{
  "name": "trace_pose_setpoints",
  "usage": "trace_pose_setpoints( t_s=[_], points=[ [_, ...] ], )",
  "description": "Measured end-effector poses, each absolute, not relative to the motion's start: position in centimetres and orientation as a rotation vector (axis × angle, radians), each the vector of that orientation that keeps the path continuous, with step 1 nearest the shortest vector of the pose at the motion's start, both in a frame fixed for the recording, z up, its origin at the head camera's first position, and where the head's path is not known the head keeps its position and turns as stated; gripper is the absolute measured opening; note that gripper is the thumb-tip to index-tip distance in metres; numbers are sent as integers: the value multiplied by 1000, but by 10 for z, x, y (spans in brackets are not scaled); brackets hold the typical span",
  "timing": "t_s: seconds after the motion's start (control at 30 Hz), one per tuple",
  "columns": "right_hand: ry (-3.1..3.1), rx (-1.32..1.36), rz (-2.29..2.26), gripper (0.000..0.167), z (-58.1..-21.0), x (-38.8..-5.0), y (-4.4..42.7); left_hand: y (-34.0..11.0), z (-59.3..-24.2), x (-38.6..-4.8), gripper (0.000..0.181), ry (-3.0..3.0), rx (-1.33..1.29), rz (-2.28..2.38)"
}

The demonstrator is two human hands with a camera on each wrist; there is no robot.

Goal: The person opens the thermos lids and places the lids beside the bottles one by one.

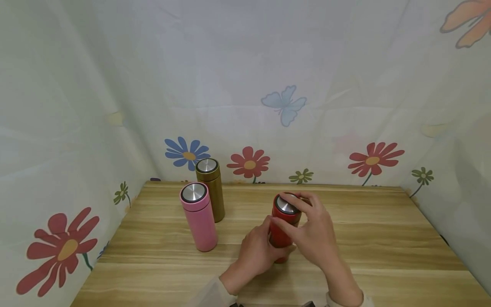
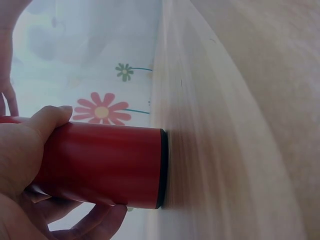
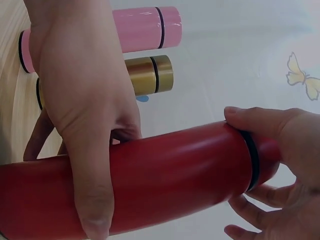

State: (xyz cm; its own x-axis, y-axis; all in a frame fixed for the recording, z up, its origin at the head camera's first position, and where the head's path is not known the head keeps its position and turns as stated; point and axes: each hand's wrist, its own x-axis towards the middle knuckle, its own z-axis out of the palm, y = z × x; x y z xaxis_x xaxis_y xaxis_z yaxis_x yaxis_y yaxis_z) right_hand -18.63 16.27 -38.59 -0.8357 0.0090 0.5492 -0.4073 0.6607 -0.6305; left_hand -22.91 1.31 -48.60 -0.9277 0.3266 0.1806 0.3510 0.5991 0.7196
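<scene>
A red thermos flask (image 1: 281, 235) with a brushed-metal lid top stands upright on the wooden table. My left hand (image 1: 258, 247) grips its body, thumb on one side and fingers round the other. At the top, my right hand (image 1: 317, 230) holds the red lid (image 3: 266, 156) between thumb and fingers. A dark ring separates lid and body in the right wrist view. In the left wrist view the flask's black base (image 2: 163, 169) is at the tabletop. Whether the lid is loose cannot be told.
To the left stand a pink thermos flask (image 1: 199, 221) and, just behind it, a gold thermos flask (image 1: 215, 192), both with lids on. The table (image 1: 368, 238) is wood-grained. A flower-printed cloth (image 1: 230, 85) hangs behind and at both sides.
</scene>
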Motion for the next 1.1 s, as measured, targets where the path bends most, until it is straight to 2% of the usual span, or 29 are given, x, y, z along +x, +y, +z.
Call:
trace_pose_setpoints(
  t_s=[0.3,0.83,1.1],
  points=[
    [-2380,464,1123,58,-384,-187,173,13,-485,-228,65,-2777,-601,-1286],
    [-2373,506,1140,58,-385,-189,175,14,-483,-226,62,-2753,-607,-1236],
    [-2356,448,1177,75,-384,-188,172,14,-482,-227,68,-2782,-593,-1248]
  ],
)
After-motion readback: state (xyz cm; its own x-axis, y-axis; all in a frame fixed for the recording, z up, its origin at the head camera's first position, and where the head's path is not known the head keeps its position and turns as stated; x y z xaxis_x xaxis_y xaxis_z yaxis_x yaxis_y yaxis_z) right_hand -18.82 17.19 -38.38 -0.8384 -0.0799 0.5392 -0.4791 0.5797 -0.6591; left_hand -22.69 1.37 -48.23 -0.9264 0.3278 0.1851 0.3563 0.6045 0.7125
